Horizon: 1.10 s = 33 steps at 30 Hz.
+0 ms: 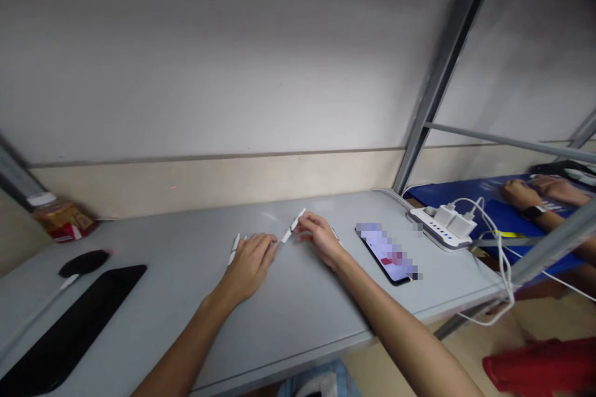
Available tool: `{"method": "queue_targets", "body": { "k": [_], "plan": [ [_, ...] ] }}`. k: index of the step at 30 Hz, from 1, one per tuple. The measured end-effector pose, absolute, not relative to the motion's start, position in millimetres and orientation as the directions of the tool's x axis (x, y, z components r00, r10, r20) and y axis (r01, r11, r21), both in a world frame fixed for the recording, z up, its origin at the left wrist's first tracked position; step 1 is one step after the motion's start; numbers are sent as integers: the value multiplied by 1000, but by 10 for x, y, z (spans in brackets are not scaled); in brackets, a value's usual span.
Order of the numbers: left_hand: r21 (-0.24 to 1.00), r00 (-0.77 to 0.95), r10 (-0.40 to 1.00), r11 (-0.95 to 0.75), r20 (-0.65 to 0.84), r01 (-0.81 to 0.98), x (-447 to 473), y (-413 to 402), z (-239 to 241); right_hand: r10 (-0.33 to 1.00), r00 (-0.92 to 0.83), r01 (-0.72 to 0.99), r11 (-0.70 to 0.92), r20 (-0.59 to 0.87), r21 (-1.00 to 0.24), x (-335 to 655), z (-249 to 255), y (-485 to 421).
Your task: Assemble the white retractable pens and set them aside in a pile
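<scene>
My right hand [320,239] pinches a slim white pen [289,233] with a dark band, tilted above the grey tabletop [279,316]. My left hand [251,263] lies palm down just left of it, fingers stretched out toward the pen's lower end without visibly gripping it. Partly covered by that hand, more slim white pen-like pieces [233,248] lie along its left side. Another thin piece [336,236] shows just beyond my right wrist, mostly hidden.
On the right are a phone [388,254] with a lit screen and a power strip [437,229] with plugs and cables. At left lie a black tablet-like slab [79,329], a round black pad [84,263] and a bottle [60,217]. Another person's hands [521,193] rest on a blue surface.
</scene>
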<state>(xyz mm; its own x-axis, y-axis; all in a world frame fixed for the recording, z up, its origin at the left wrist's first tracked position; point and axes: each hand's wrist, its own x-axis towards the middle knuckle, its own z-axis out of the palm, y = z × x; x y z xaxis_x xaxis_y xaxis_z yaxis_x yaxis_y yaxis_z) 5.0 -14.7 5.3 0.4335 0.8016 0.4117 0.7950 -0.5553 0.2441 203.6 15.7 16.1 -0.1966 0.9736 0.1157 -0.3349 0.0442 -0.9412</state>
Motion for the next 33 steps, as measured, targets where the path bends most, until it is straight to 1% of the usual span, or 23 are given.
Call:
{"method": "queue_targets", "body": {
  "k": [2, 3, 5, 8, 14, 24, 29, 33],
  "plan": [
    [263, 459, 808, -564, 370, 782, 58, -157, 60, 967, -242, -520, -61, 78, -852, 2071, 161, 190],
    [267, 458, 812, -560, 361, 784, 57, -156, 57, 960, -273, -584, -119, 56, -803, 2097, 159, 204],
    [268, 435, 824, -539, 362, 798, 43, -141, 40, 945, -325, -655, -195, 39, -730, 2153, 155, 225],
    [256, 400, 842, -502, 361, 826, 5, -102, -4, 930, -361, -697, -217, 73, -683, 2215, 147, 235],
    [189, 400, 840, -487, 366, 853, -40, -61, -55, 929, -356, -687, -185, 103, -703, 2223, 149, 216],
    [175, 388, 863, -457, 325, 872, -41, -70, -35, 929, -349, -657, -151, 121, -739, 2226, 156, 221],
    [172, 342, 883, -410, 323, 896, -60, -62, -31, 933, -339, -647, -139, 120, -750, 2228, 151, 223],
    [117, 273, 893, -332, 357, 936, -82, -65, 9, 937, -327, -643, -127, 121, -756, 2226, 156, 223]
  ]
}}
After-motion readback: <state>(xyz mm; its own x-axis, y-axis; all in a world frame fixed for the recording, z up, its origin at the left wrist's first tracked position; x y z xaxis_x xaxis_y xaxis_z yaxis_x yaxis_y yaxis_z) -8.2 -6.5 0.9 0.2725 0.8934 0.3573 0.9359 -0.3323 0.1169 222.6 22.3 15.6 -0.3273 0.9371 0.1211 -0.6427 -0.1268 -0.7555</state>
